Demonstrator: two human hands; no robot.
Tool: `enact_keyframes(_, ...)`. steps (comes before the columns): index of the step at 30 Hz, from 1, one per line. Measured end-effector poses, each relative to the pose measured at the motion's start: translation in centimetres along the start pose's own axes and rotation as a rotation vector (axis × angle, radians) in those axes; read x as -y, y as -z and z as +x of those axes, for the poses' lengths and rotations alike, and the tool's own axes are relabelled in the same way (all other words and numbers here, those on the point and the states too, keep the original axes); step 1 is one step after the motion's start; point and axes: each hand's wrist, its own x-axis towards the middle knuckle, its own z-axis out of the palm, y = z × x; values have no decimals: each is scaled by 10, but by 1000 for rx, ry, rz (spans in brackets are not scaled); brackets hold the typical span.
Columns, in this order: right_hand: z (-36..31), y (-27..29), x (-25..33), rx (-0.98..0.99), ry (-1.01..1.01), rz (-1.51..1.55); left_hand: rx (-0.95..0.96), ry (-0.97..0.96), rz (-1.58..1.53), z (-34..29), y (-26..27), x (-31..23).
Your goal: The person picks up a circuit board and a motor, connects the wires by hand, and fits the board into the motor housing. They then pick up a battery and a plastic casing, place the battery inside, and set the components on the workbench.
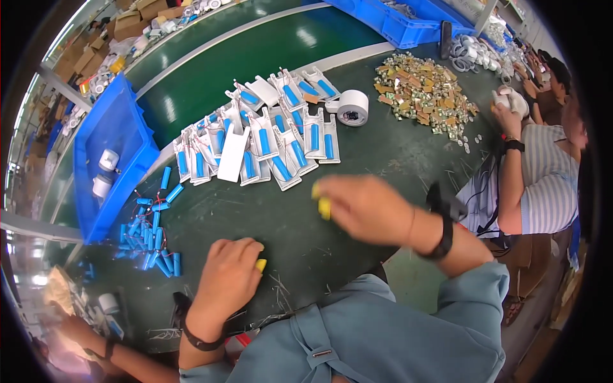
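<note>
My left hand (228,276) rests knuckles-up on the dark green table (383,153), fingers curled, with a yellow fingertip cover (260,264) showing at its right side. My right hand (365,205) hovers blurred above the table, just below a heap of white holders with blue cylindrical cells (268,137). Yellow fingertip covers (324,204) show at its fingertips; whether anything is pinched there is unclear. Loose blue cells with wires (148,233) lie left of my left hand.
A roll of white tape (352,106) and a pile of small gold-coloured parts (424,92) lie further back. Blue bins stand at the left (112,156) and far edge (396,19). A person in a striped shirt (543,179) works at right; another person's hand (83,329) is at lower left.
</note>
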Motion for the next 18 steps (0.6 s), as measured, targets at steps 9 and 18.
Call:
enact_keyframes(9, 137, 25, -118, -65, -567, -91, -89, -68, -66, 9, -27, -1)
enact_keyframes(18, 82, 48, -101, -248, -641, 276, -13, 5, -126, 28, 5, 9)
